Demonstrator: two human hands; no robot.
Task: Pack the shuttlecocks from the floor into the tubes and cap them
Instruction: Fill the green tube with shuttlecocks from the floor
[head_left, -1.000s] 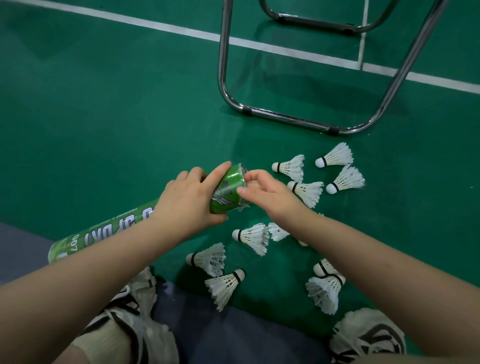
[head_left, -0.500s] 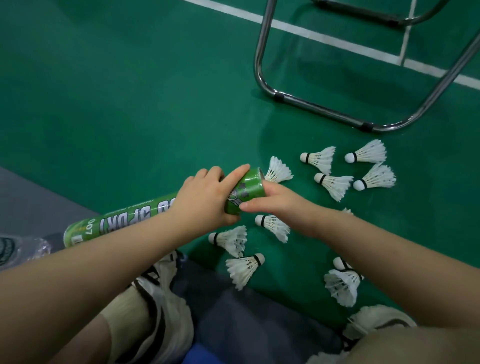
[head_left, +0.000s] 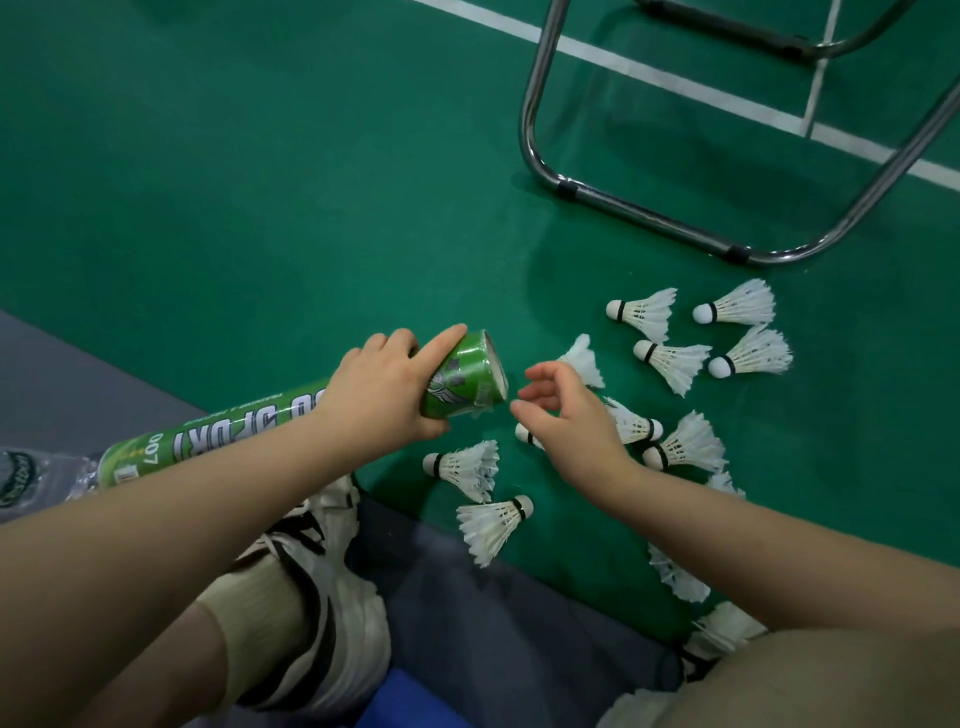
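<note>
Over the green court floor (head_left: 260, 182), your left hand (head_left: 382, 389) gripped the green tube (head_left: 462, 382) close to its right-hand end, with your fingers over the top and your thumb underneath. Tube slanted, its other end lower and off to your left. Your right hand (head_left: 566, 415) hung just beside the near end, fingers loosely curled, holding nothing, clear of the tube. Shuttlecocks (head_left: 647, 314) lay scattered on the floor under and right of that hand. Metal chair frame (head_left: 532, 140) stood beyond them.

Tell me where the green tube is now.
Head view, left of centre: the green tube slants, gripped near its far end by the left hand, the right hand just beyond.
</note>
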